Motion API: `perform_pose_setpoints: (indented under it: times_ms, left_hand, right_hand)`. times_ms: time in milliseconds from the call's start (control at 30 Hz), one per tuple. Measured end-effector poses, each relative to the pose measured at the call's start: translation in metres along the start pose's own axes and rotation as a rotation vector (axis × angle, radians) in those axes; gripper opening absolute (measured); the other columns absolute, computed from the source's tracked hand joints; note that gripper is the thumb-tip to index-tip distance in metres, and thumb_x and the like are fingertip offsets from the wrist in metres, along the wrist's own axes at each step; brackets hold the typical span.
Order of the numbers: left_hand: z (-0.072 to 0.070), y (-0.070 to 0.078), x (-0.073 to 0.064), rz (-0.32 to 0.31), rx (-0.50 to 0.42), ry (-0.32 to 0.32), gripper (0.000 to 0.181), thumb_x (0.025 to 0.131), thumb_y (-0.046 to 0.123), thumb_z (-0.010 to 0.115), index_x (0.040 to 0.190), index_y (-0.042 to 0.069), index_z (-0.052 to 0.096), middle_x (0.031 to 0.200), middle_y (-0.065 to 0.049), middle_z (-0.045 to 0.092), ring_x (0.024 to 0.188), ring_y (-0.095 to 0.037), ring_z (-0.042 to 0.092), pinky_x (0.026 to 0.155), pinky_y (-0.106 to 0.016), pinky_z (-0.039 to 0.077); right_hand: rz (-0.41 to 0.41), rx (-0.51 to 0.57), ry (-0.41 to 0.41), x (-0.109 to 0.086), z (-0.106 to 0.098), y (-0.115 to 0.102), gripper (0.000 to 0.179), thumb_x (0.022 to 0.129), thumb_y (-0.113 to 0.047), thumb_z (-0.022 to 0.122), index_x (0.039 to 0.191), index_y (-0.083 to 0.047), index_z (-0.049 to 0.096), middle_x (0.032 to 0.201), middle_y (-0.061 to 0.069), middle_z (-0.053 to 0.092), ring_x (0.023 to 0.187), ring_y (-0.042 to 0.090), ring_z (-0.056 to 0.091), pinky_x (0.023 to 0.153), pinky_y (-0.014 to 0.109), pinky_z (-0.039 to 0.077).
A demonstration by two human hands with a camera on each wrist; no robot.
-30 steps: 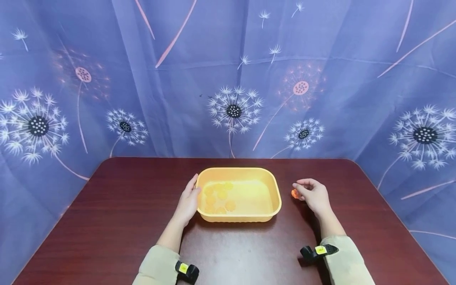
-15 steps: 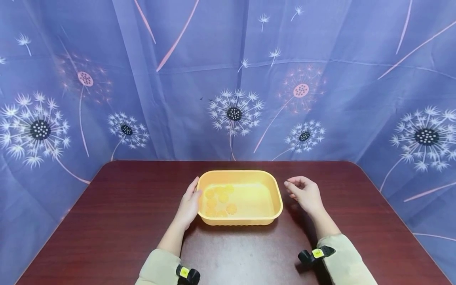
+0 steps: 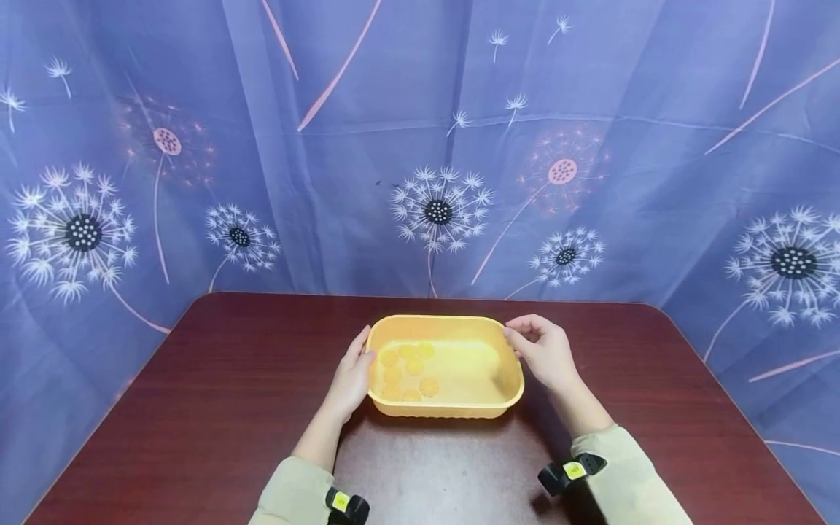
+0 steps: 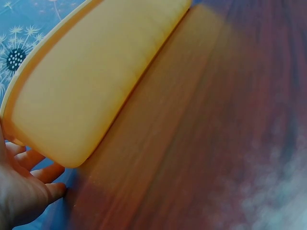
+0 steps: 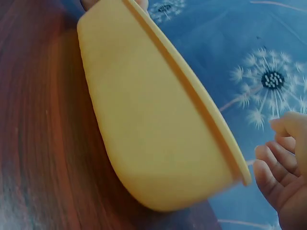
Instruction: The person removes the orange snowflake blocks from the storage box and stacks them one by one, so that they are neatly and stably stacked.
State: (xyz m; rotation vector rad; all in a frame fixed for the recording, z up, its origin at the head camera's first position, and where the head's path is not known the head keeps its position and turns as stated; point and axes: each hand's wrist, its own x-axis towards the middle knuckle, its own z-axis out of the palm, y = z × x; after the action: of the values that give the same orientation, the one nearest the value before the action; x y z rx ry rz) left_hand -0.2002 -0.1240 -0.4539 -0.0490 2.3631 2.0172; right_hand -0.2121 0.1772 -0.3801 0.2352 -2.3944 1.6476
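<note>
A yellow plastic tub [image 3: 446, 410] stands on the table in the head view, with several flat, round yellow-orange pieces [image 3: 429, 386] on the left side of its floor. My left hand [image 3: 350, 379] grips the tub's left end, thumb over the rim and fingers along the outer wall, as the left wrist view also shows. At the opposite end is my right hand [image 3: 547, 357], its thumb and fingertips right at the far right rim. In the right wrist view its curled fingers [image 5: 276, 167] appear beside the tub's end; whether they hold the small orange piece I cannot tell.
The dark red wooden table [image 3: 216, 408] spreads around the tub. A blue curtain [image 3: 341, 182] with dandelion prints hangs behind and along both sides. Black wrist cameras [image 3: 564, 474] are strapped over the pale sleeves [image 3: 630, 477].
My right hand has moved left from the table to the tub's rim. The orange piece at its fingertips one second ago is out of sight. My left hand keeps its grip.
</note>
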Motion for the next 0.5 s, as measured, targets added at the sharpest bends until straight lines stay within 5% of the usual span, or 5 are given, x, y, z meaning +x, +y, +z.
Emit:
perform_pose_setpoints:
  times_ms: [200, 500]
  left_hand:
    - [0.000, 0.003, 0.000, -0.010, 0.013, 0.003, 0.053, 0.101, 0.020, 0.035, 0.152, 0.019, 0.020, 0.156, -0.013, 0.023, 0.141, -0.028, 0.027, 0.111, -0.049, 0.031]
    - [0.001, 0.001, 0.000, -0.002, 0.012, 0.006, 0.053, 0.102, 0.019, 0.034, 0.152, 0.018, 0.020, 0.156, -0.012, 0.023, 0.140, -0.028, 0.028, 0.112, -0.048, 0.030]
  right_hand:
    - [-0.031, -0.032, -0.085, 0.000, 0.010, -0.010, 0.015, 0.085, -0.002, 0.067, 0.094, 0.010, 0.064, 0.080, 0.021, 0.066, 0.062, 0.005, 0.059, 0.056, 0.020, 0.051]
    - [-0.143, -0.142, -0.232, 0.009, 0.035, 0.017, 0.018, 0.081, -0.012, 0.074, 0.093, -0.001, 0.068, 0.082, 0.009, 0.069, 0.069, 0.007, 0.060, 0.062, 0.022, 0.051]
